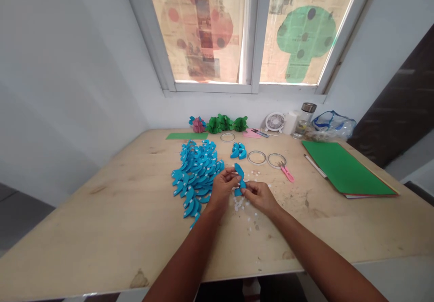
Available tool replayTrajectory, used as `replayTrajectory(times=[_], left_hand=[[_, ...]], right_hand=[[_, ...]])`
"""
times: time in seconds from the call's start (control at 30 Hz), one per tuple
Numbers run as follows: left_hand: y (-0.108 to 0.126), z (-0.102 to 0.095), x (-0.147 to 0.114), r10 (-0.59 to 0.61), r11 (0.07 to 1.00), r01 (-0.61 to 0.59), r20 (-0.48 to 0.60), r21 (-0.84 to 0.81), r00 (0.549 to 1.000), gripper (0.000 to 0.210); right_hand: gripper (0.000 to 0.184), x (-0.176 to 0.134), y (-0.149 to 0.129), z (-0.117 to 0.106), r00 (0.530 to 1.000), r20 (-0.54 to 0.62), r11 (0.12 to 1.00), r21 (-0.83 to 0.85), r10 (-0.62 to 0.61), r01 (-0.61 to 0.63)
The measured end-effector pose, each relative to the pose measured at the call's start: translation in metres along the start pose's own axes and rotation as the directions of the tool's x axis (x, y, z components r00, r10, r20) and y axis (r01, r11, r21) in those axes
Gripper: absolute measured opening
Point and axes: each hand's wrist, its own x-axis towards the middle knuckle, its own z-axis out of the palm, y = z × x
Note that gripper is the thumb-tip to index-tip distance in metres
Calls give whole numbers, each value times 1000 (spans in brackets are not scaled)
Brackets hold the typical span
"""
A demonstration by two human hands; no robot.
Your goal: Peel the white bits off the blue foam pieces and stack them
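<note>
Blue paper piece pointing far end toward window, long axis running away from person, far end leaning slightly left. Left hand pinching its left edge, fingers nearly meeting; right hand pinching near end likewise. Piece lying between hands over counter, just right of blue pile.

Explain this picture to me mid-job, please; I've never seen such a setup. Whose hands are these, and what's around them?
There's no machine: these are a person's bare hands, seen by one camera worn on the head, looking forward and down. The left hand and right hand hold a blue shape, possibly several pieces together. On the table, a pile of blue pieces lies to the left, with white scraps near the hands. To the right are pink scissors and green sheets; a small fan stands toward the back.
</note>
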Motion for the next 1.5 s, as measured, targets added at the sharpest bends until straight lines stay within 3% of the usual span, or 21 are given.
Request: replayTrajectory(times=[0.13,0.3,0.5,0.63,0.8,1.03,1.37,1.5], left_hand=[[2,-1,-1,-15,1000,15,-3,-20,1000,41],[-4,3,-4,21,993,-33,115,111,993,38],[-10,9,-8,77,966,-123,201,227,977,48],[-11,10,-9,70,965,-115,192,235,979,47],[-10,9,-8,45,969,-75,134,235,990,29],[-8,9,-9,5,985,-24,108,171,994,18],[-3,6,-9,-31,991,3,215,131,976,26],[-3,5,-8,-25,991,-2,191,137,981,26]], right_hand=[[29,0,-6,-5,1000,-20,998,65,5,-3],[27,3,-6,-7,979,-180,976,209,97,-58],[25,6,2,-4,957,-228,927,365,176,-84],[24,7,8,-3,938,-261,891,444,228,-94],[25,6,6,-5,925,-290,890,444,247,-99],[30,6,4,-6,940,-242,889,444,239,-112],[33,5,-2,-11,952,-195,865,488,237,-115],[33,6,-1,-12,960,-147,840,527,240,-129]])
